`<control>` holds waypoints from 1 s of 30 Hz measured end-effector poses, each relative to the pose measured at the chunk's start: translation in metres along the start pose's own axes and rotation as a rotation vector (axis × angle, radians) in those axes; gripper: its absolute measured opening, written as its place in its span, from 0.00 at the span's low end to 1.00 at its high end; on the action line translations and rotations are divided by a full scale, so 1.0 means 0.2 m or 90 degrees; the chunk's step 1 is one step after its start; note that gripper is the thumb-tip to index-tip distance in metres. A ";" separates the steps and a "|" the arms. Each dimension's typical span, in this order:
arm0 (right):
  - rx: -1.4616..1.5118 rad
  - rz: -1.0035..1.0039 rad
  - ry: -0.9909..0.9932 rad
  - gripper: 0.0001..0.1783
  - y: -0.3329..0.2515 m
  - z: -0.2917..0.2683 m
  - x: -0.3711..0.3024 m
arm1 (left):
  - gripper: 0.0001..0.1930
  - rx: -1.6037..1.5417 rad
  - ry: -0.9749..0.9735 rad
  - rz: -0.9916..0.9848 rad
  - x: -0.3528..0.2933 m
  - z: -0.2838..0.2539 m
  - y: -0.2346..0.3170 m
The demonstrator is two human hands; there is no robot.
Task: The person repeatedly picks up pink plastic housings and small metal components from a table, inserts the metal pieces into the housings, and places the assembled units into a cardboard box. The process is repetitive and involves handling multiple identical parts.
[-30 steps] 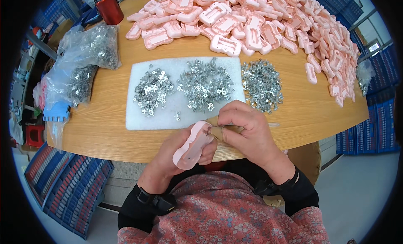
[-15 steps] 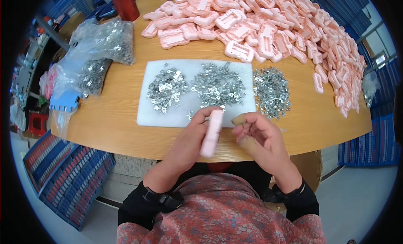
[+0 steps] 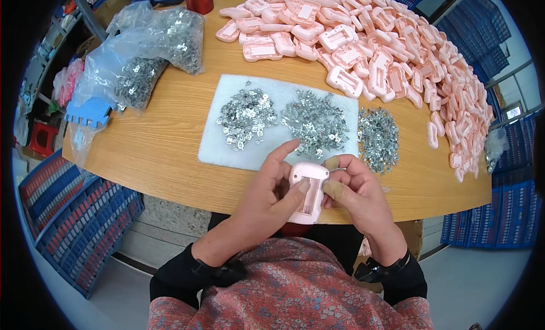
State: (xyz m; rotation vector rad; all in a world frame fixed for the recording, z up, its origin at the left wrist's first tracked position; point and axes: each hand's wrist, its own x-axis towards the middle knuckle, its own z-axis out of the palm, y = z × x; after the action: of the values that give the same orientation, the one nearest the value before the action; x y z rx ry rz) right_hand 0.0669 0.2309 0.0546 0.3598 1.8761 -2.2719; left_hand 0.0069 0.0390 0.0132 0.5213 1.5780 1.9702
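A pale pink plastic casing point(image 3: 309, 200) with a rectangular battery recess faces up, just off the table's near edge. My left hand point(image 3: 271, 188) grips its left side, the thumb lying across the recess and the index finger raised. At the casing's right edge is my right hand point(image 3: 360, 191), its thumb and fingers pinched together against it. Tan covers sit on the right thumb and index fingertip. Whatever small piece may be between them is hidden. Beyond my hands, a white foam sheet point(image 3: 218, 143) bears two heaps of small metal clips point(image 3: 247, 117).
Another heap of metal clips point(image 3: 379, 138) lies right of the foam. A large pile of pink casings point(image 3: 392, 52) covers the far right. At left are clear bags of metal parts point(image 3: 179, 40), a blue foam piece point(image 3: 88, 111) and a red cylinder point(image 3: 198, 0).
My left hand has turned the casing from edge-on to recess up. My right hand has closed in from the right and now touches its edge. The whole view has shifted and tilted slightly.
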 end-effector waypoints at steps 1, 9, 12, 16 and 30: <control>0.002 0.012 -0.008 0.16 0.00 0.01 0.01 | 0.34 -0.035 0.000 0.001 -0.01 -0.02 0.00; -0.561 -0.294 0.057 0.08 -0.12 0.21 0.23 | 0.33 -0.511 -0.072 -0.195 -0.09 -0.22 0.01; -0.732 -0.448 -0.060 0.12 -0.08 0.20 0.41 | 0.32 -0.453 -0.038 -0.144 -0.15 -0.32 0.00; -0.851 -0.476 -0.143 0.12 -0.04 0.24 0.56 | 0.32 -0.448 0.024 -0.111 -0.19 -0.39 -0.01; -0.581 -0.179 -0.105 0.06 -0.13 0.23 0.50 | 0.30 -0.559 0.057 -0.103 -0.13 -0.37 0.00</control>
State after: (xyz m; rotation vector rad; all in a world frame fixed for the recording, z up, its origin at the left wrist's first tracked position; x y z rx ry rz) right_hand -0.0399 0.1937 0.0586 -0.2297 2.7013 -1.2577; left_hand -0.0196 -0.0337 -0.0032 -0.0540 0.6320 2.3079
